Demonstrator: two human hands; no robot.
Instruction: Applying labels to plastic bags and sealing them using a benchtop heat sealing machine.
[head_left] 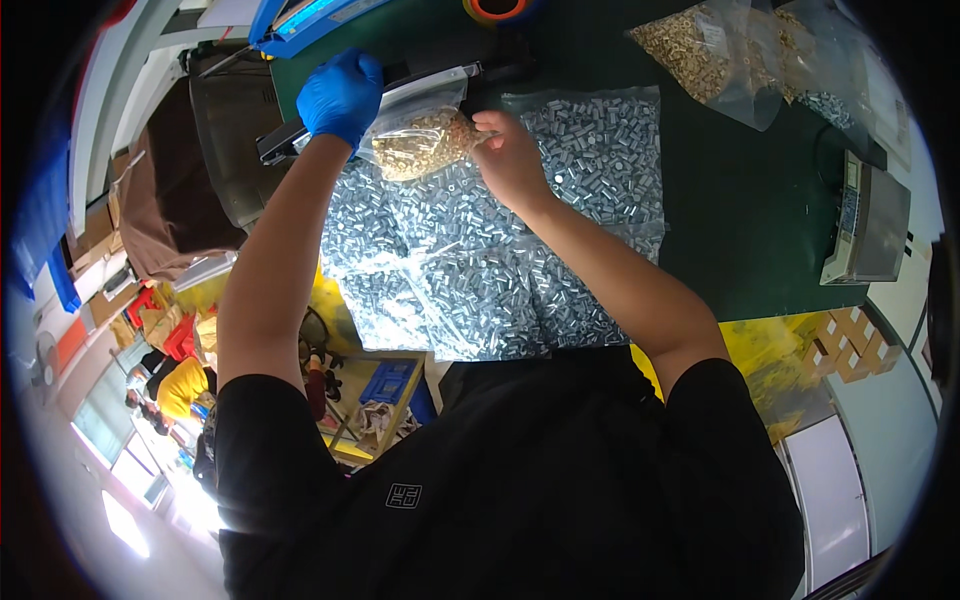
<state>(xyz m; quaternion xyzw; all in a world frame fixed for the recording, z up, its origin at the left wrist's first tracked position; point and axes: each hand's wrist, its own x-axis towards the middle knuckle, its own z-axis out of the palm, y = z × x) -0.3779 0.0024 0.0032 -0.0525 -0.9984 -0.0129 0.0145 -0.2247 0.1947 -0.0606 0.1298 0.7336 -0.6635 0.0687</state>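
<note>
My left hand, in a blue glove, is closed on the long black and silver bag sealer at the back of the table; its fingers are partly hidden. Between my hands lies a clear plastic bag of small brass-coloured parts, its far edge against the sealer. My bare right hand pinches the right end of this bag. Underneath spread large clear bags full of short silvery metal pieces, reaching to the table's near edge.
Bags of brass-coloured parts lie at the far right of the green table. A scale stands at the right edge. A blue device and an orange-centred tape roll sit at the back. People are at the lower left.
</note>
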